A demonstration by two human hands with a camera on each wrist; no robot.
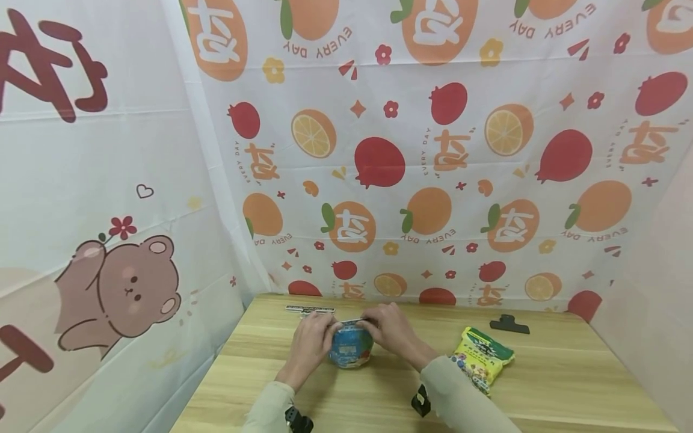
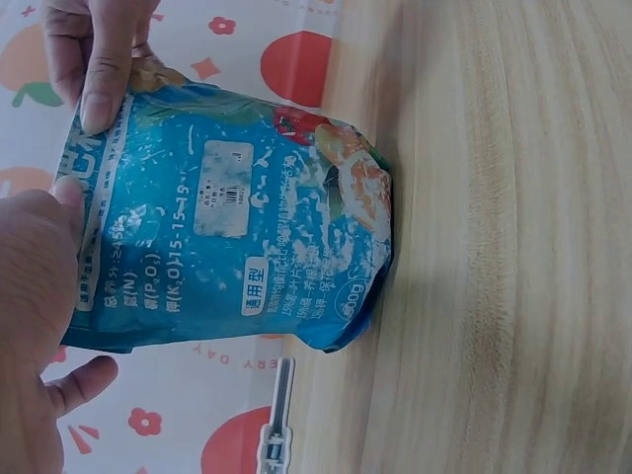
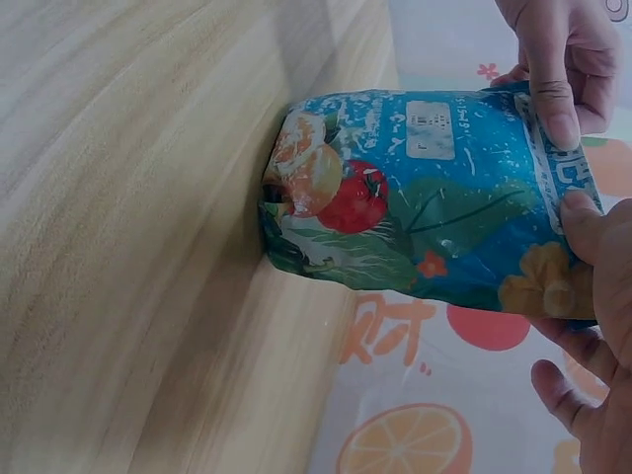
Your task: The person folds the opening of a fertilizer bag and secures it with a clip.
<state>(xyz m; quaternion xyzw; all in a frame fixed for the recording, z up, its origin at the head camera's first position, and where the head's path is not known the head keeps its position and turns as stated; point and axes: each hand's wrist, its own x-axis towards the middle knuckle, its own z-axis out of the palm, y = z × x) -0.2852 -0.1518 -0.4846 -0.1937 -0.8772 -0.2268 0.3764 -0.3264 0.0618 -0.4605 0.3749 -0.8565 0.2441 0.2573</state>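
Note:
A blue fertilizer bag [image 1: 351, 346] with printed vegetables and a white label stands upright on the wooden table. My left hand [image 1: 313, 338] pinches its top edge at the left, thumb on the side facing me. At the right part of the same edge, my right hand [image 1: 394, 329] pinches with its thumb and fingers. Both thumbs press near each other on the bag's top band in the left wrist view. Most fingers behind the bag are hidden. The right wrist view shows the bag's lower end [image 3: 296, 178] resting on the table.
A white sealing clip [image 2: 276, 434] lies behind the left hand near the table's back edge. To the right are a yellow-green packet [image 1: 482, 359] and a black clip [image 1: 509, 325]. A fruit-print cloth [image 1: 400, 150] hangs behind the table [image 1: 563, 379].

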